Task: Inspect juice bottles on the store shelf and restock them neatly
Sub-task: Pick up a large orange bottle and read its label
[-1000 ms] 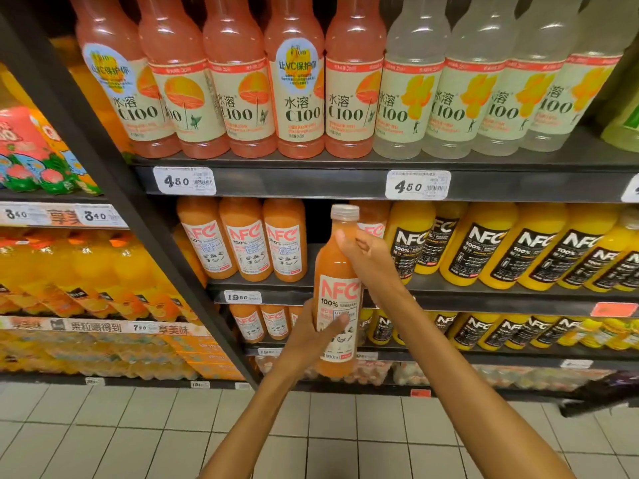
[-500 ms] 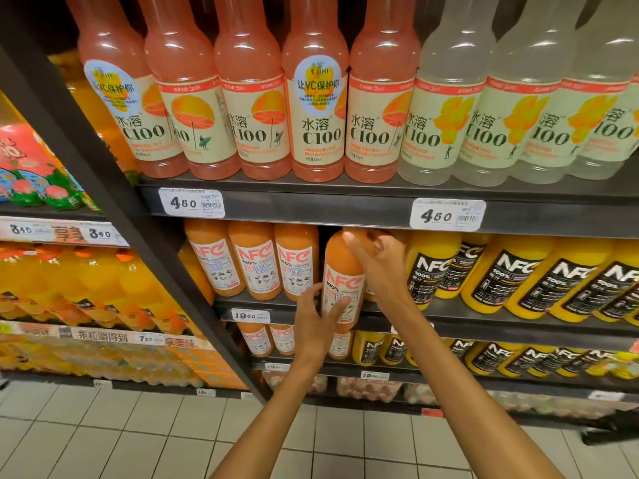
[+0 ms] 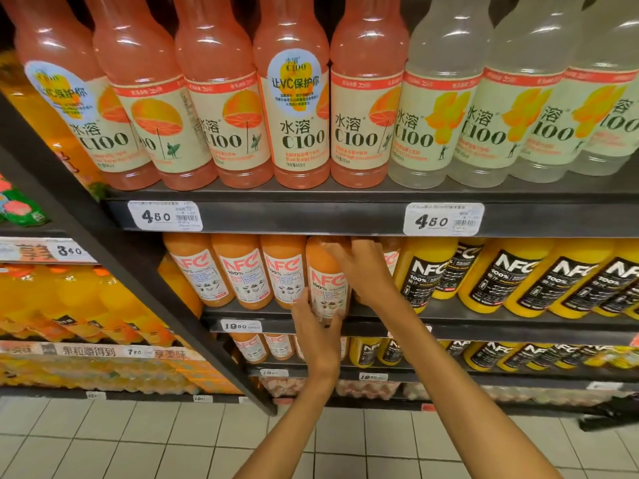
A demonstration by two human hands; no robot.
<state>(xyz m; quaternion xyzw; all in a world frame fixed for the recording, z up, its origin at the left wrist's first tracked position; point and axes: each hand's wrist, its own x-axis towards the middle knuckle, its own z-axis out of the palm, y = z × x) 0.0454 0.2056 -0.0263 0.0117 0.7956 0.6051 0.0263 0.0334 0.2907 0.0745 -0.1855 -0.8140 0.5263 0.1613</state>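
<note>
An orange NFC juice bottle [image 3: 325, 274] with a white label stands at the front of the middle shelf [image 3: 449, 326], fourth in a row of like bottles [image 3: 242, 271]. My left hand [image 3: 316, 331] grips its lower body from the front. My right hand [image 3: 363, 267] wraps over its shoulder and top, hiding the cap under the upper shelf's edge. Another orange NFC bottle [image 3: 390, 257] shows partly behind my right hand.
Yellow NFC bottles [image 3: 511, 278] with black labels fill the same shelf to the right. Pink [image 3: 297, 98] and clear C100 bottles [image 3: 446, 105] line the shelf above. More NFC bottles sit on lower shelves. A dark upright post [image 3: 114, 257] divides the left bay. Tiled floor lies below.
Both hands carried the orange NFC bottle up and forward from in front of the shelf into the row on the middle shelf. The view moved closer to the shelves.
</note>
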